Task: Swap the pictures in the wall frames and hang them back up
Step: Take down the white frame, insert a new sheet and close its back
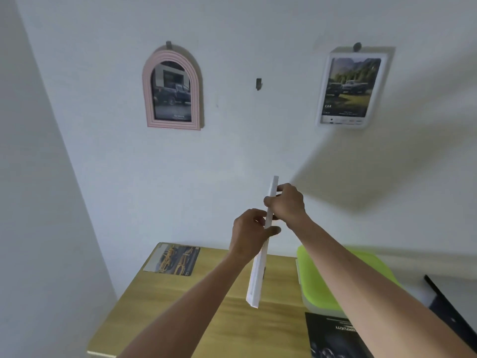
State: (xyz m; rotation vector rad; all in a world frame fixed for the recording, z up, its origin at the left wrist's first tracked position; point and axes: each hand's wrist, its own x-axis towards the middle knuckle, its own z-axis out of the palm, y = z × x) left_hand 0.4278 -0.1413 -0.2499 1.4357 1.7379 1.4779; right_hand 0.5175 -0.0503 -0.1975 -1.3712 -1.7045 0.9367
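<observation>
Both hands are closed on a white frame point(258, 270), which is seen edge-on and held upright in the air between the person and the wall. The right hand point(287, 202) pinches it near the top, fingers wrapped over the far face; the left hand point(250, 229) grips it just below, thumb across the near edge. The lower half of the frame hangs free above the wooden surface point(206, 306).

Straight above the hands, a bare hook point(258, 83) sits on the wall between two frames already hung: a pink arched frame point(172, 90) to the left and a white rectangular frame point(352, 90) to the right, each with a car picture inside. The step in hand looks like hanging this third frame on that middle hook.

To do it well, the frame needs turning so its back faces the wall. Whether a picture sits inside it cannot be told from this angle. It should then be lifted slightly above the hook and lowered until the hanger catches, with both hands steadying the sides before letting go.

On the surface, a loose car picture point(172, 259) lies at the far left corner, a dark brochure point(333, 334) at the near right, beside a lime-green box point(325, 275).
</observation>
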